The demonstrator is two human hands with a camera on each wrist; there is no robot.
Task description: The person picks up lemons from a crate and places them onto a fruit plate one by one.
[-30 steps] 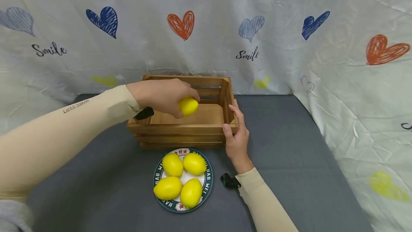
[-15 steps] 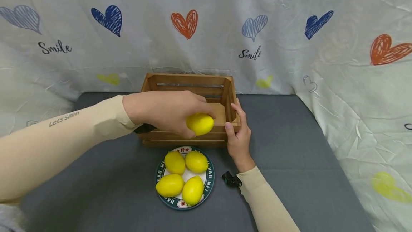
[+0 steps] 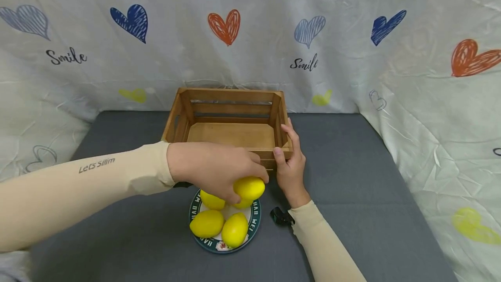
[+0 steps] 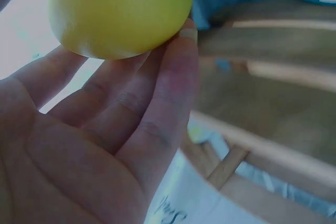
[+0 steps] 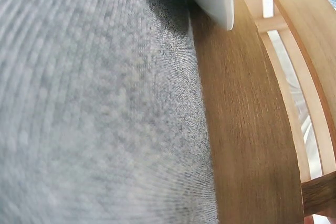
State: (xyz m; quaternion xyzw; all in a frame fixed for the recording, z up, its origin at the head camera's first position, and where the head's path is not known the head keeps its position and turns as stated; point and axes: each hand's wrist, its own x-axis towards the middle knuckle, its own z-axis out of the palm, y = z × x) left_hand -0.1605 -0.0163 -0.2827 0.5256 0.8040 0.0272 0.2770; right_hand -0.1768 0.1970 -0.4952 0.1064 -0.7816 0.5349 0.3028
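Note:
In the head view my left hand (image 3: 219, 166) holds a yellow lemon (image 3: 250, 188) between thumb and fingers, over the back part of a green-rimmed plate (image 3: 256, 221). Several more lemons lie on that plate, among them a front right one (image 3: 235, 229) and a front left one (image 3: 207, 224); the back ones are partly hidden by the hand. The left wrist view shows the held lemon (image 4: 123, 11) close up against the fingers. Behind the plate stands a slatted wooden crate (image 3: 231, 95). My right hand (image 3: 291, 169) grips its front right corner, thumb on the front rim.
A dark grey cloth (image 3: 352, 195) covers the table. At the back and right hangs a white curtain (image 3: 258, 34) printed with hearts and words. In the right wrist view the plate's edge (image 5: 215, 3) sits close to the crate's front board (image 5: 247, 108).
My left hand has come from over the crate toward me, carrying the lemon to above the plate. My right hand stays on the crate's corner.

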